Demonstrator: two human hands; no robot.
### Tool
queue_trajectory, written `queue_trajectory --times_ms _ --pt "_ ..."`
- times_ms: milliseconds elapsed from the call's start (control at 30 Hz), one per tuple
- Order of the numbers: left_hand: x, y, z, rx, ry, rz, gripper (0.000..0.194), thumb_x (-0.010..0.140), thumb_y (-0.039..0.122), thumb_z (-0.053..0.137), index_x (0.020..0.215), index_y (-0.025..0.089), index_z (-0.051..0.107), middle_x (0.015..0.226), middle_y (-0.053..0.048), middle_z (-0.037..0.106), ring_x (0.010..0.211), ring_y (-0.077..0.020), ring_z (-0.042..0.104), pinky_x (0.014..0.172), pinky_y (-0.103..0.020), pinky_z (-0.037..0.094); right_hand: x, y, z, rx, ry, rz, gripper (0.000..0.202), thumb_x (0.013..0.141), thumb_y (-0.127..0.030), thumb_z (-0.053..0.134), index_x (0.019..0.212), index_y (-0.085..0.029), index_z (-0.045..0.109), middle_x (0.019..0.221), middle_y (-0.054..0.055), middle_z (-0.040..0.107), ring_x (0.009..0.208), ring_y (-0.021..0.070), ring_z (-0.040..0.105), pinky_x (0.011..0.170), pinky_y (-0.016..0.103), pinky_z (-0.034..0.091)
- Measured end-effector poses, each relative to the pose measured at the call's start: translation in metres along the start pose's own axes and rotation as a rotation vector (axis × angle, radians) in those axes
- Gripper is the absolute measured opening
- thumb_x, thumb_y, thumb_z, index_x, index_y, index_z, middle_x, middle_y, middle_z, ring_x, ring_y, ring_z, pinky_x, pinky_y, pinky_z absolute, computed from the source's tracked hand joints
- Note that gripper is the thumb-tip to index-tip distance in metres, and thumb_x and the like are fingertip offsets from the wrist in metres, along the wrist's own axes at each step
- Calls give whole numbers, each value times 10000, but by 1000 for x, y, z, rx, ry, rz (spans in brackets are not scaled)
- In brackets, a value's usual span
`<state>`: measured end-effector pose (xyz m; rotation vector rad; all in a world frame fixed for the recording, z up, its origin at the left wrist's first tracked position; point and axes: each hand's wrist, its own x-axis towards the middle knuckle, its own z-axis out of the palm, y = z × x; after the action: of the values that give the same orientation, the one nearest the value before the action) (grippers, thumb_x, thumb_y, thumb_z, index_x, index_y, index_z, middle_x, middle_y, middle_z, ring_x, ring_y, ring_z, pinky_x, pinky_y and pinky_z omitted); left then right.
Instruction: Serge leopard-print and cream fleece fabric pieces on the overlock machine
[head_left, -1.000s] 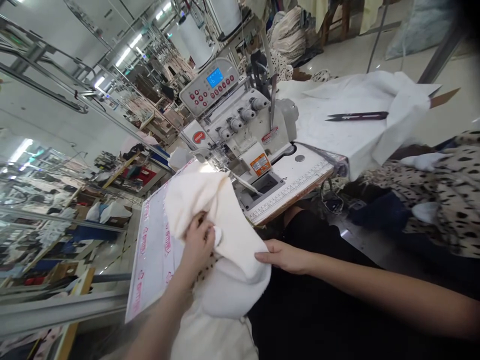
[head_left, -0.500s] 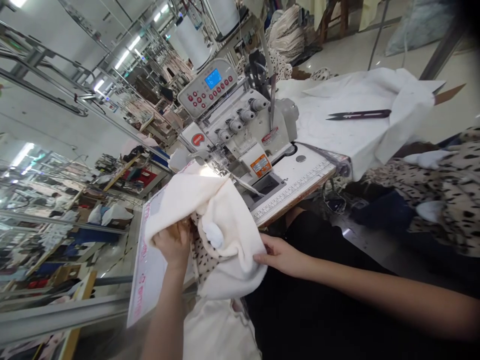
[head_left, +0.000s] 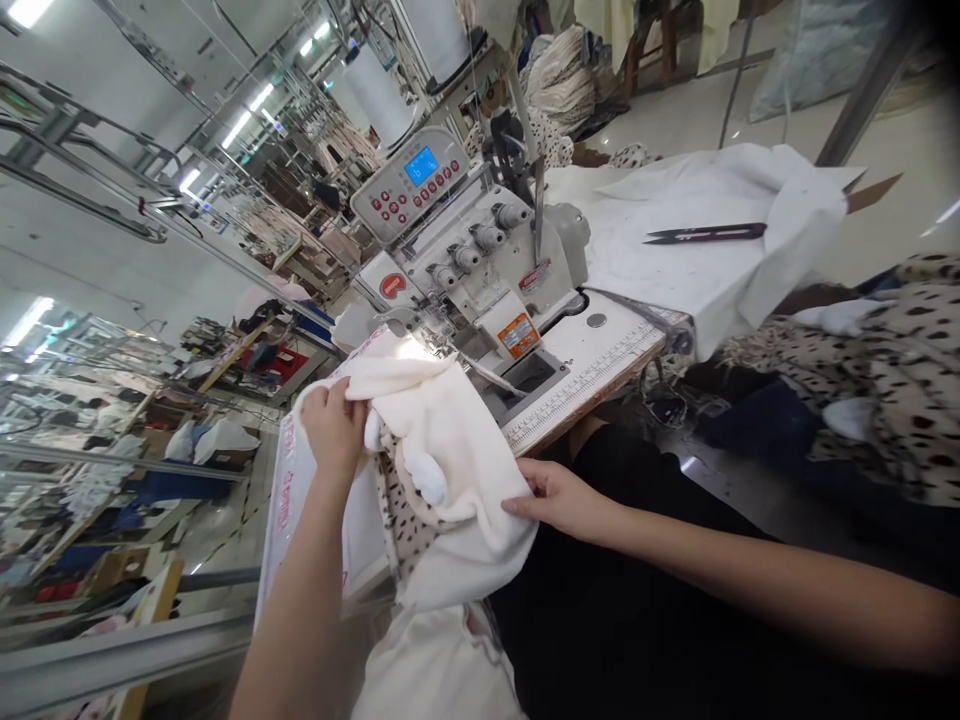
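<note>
A cream fleece fabric piece [head_left: 465,460] with a black-spotted layer [head_left: 409,500] inside lies folded at the front of the overlock sewing machine [head_left: 480,240]. Its upper edge reaches under the lit needle area. My left hand [head_left: 334,420] is closed on the fabric's left fold, fingers over the top. On the right, my right hand [head_left: 559,495] pinches the fabric's edge between thumb and fingers. A small white puffy piece [head_left: 426,475] shows in the opening between the hands. Part of the fabric hangs below the table edge.
Thread snips [head_left: 705,233] lie on white cloth [head_left: 787,270] right of the machine. White thread cones [head_left: 379,95] stand behind it. Spotted fabric [head_left: 900,360] is heaped at lower right, and cream cloth [head_left: 435,665] hangs over my lap.
My left hand has moved up and left, from beneath the fold to on top of it, opening the fabric more. My right hand keeps its hold nearly in place.
</note>
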<state>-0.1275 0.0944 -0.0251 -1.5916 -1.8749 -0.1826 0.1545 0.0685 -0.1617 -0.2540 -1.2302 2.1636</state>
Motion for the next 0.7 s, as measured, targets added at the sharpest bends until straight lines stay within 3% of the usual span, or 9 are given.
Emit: queue_trajectory --times_ms 133,300,400,500,567,600,633,667,700 --pt "-1 -4 -5 -11 59 -27 315 788 278 421 1015 144 594 817 -93 463 846 -240 437 777 -345 343 -3 -3 -6 9 -23 64 383 667 -398 678 894 -101 597 834 41 625 805 193 582 803 365 450" --pt "-17 -14 -40 -37 84 -75 293 778 258 411 960 148 612 921 -133 484 971 -282 431 866 -440 312 -3 -2 -9 -36 -8 94 401 641 -434 690 857 -105 614 788 27 620 813 196 571 782 346 456" --pt "-26 -20 -67 -484 -205 -230 290 766 335 439 948 159 580 835 -75 548 809 -215 504 748 -354 404 -1 1 -8 -53 1 117 418 629 -463 690 845 -111 625 768 23 622 809 200 570 769 342 459" --pt "-29 -26 -90 -991 -657 -480 453 688 479 543 1020 171 553 741 -32 572 581 -146 486 527 -251 396 0 4 -7 -44 -5 137 425 630 -472 685 851 -115 624 772 25 625 815 207 572 776 351 459" --pt "-28 -24 -96 -1053 -937 -546 491 651 494 600 1015 167 560 770 -39 593 575 -144 500 508 -240 395 0 5 -7 -28 -15 135 423 643 -465 678 865 -111 615 804 35 628 829 212 575 804 368 450" --pt "-28 -21 -96 -995 -1005 -538 479 655 493 607 1003 167 563 790 -42 600 602 -152 517 530 -248 410 0 6 -6 -20 -20 125 421 653 -461 672 876 -110 609 824 41 629 836 213 575 821 378 443" --pt "-29 -15 -95 -899 -969 -514 452 670 493 599 982 168 563 790 -41 600 626 -156 525 558 -258 422 -1 6 -6 -13 -25 106 420 666 -457 663 895 -110 604 850 47 629 847 213 575 840 386 434" --pt "-32 -7 -93 -786 -830 -478 411 696 486 578 956 168 559 783 -39 593 647 -156 528 593 -269 431 -1 6 -6 -6 -29 83 421 684 -453 651 925 -113 597 881 53 626 864 213 573 858 390 425" --pt "-38 3 -90 -675 -611 -418 364 723 470 557 923 166 550 768 -36 580 662 -154 526 622 -278 434 -1 6 -6 -3 -32 56 422 705 -448 634 966 -119 588 916 57 622 889 212 568 875 390 415"
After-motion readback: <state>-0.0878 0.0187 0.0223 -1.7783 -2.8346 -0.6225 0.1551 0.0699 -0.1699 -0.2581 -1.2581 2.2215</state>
